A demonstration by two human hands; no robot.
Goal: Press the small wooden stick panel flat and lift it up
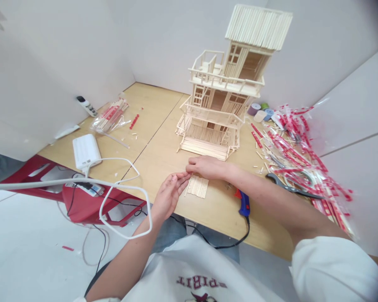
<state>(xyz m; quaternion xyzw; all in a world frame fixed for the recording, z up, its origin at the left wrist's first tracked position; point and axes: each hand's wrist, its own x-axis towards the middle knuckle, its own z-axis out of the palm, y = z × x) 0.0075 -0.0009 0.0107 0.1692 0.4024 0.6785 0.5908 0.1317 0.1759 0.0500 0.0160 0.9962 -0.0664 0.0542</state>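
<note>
Has left hand (173, 193) and right hand (206, 167) together, loosely bent, at stick panel (198, 188). Cannot tell whether gripping anything. Has stick house (231, 86) beyond.

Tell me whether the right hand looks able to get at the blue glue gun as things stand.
Probably yes: the glue gun's blue handle lies uncovered near the right forearm. The right hand, now at the stick panel, would likely need to draw back first.

From where I stand, the bare left hand (171, 193) has its straightened fingers (183, 183) close against the bent fingertips (189, 167) of the bare right hand (208, 167), back uppermost, both long bare forearms (130, 251) slanting away behind them
</note>
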